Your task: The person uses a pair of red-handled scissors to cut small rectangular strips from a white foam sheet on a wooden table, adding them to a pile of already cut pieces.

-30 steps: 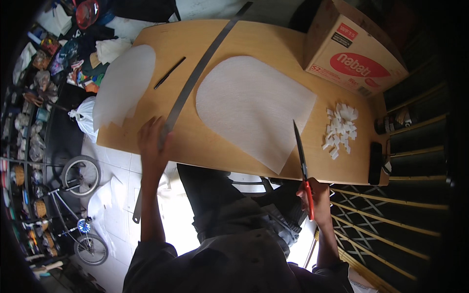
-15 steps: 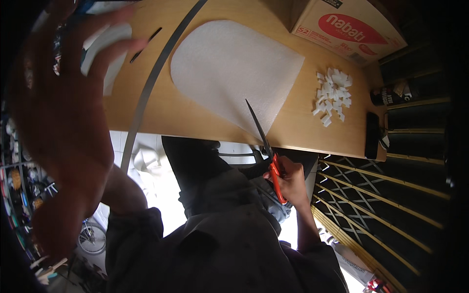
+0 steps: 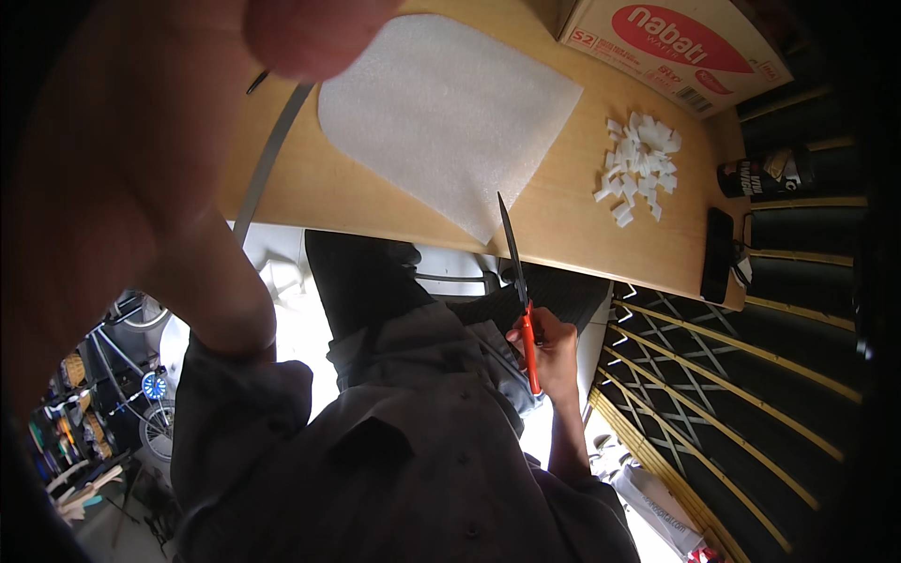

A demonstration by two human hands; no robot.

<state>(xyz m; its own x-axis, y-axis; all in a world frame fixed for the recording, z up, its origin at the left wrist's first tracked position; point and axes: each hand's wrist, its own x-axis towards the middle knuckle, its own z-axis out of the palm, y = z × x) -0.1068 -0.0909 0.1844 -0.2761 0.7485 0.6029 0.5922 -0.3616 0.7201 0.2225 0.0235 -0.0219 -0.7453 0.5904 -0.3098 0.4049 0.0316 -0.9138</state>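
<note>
My left hand (image 3: 122, 159) looms large, blurred and dark at the upper left, close to the view. One digit stretches out to the right with nothing visible against it; the other fingertips are cut off or too dark to make out. Below the table's front edge, my right hand (image 3: 554, 352) grips red-handled scissors (image 3: 531, 361), their dark blades together and pointing up and away. A white foam sheet (image 3: 450, 113), rounded at its far left, lies flat on the wooden table (image 3: 328, 192). The scissor tip appears just right of the sheet's near corner.
Small white cut pieces (image 3: 643, 159) are piled right of the sheet. Behind them stands a cardboard box (image 3: 676, 52). A black can (image 3: 765, 174) and a dark phone-like slab (image 3: 718, 253) are near the right edge. A grey strap (image 3: 267, 155) crosses the left side.
My left hand has moved up and closer to the view, hiding the table's far left. The scissors have turned slightly more upright and shifted from the sheet's corner to its right.
</note>
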